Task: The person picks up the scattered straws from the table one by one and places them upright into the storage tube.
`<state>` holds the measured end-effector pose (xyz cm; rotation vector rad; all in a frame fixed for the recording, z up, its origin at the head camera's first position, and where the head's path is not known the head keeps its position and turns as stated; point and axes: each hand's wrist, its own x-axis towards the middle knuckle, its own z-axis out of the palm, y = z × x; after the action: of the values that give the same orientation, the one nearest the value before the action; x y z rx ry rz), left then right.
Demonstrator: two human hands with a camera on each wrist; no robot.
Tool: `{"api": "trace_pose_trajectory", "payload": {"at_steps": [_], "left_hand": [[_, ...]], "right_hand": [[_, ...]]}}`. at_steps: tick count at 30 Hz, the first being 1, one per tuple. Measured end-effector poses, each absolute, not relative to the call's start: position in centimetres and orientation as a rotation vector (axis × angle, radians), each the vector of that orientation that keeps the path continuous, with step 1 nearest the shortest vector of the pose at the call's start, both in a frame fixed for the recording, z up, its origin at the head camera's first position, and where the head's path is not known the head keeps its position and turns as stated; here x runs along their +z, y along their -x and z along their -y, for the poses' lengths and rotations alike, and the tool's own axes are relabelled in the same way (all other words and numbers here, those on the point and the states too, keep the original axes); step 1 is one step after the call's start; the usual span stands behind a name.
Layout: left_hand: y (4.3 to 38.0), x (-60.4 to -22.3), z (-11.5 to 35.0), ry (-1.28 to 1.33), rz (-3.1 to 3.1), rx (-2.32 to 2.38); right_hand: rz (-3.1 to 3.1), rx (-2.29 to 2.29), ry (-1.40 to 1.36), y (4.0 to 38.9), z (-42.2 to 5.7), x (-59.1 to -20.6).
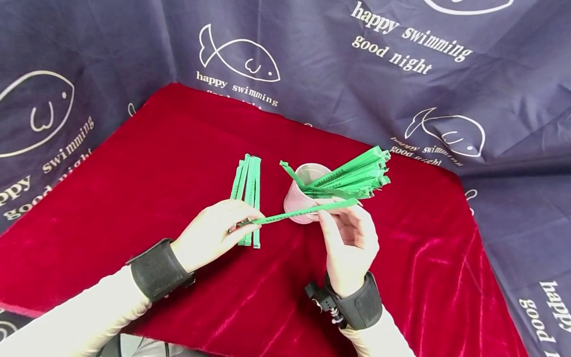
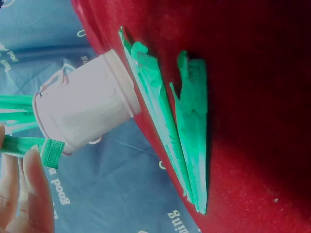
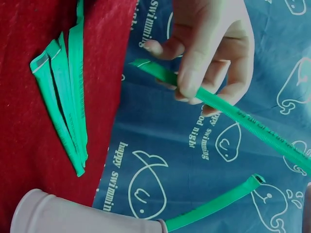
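One slim green stick packet (image 1: 290,215) with dark print is held slantwise between both hands above the red cloth. My left hand (image 1: 214,225) pinches its left end between thumb and fingers; the right wrist view also shows this left hand (image 3: 209,53) with the packet tip poking out. My right hand (image 1: 352,230) pinches the packet near its other end, just in front of a pale pink cup (image 1: 294,201). That cup stands upright, with a bunch of green packets (image 1: 357,173) leaning out to the right. Beneath the left hand, several packets (image 1: 252,183) lie side by side.
Red velvety cloth (image 1: 178,148) covers the table. A dark blue curtain (image 1: 312,44) with white fish and lettering hangs behind and around it. Each wrist wears a black band (image 1: 160,270), and a small device (image 1: 325,302) is fixed at the right one.
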<state>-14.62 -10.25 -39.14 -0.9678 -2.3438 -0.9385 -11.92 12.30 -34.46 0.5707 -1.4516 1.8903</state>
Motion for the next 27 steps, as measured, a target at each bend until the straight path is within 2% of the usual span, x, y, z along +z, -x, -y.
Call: {"api": "trace_pose_trajectory", "payload": {"at_steps": [12,20,27], "left_hand": [[14.7,-39.3,10.5,0.985,2.360,-0.953],[15.7,-39.6,11.7,0.799,2.578,-0.860],[16.7,-40.3,13.6,0.689,2.829,-0.749]], "right_hand": [[1.554,1.814,-0.514,12.2,-12.2,-34.2],[1.599,1.883,-0.226,14.3,-13.9,-34.7],[1.406,1.876,-0.184,16.1,-15.3,-34.5]]}}
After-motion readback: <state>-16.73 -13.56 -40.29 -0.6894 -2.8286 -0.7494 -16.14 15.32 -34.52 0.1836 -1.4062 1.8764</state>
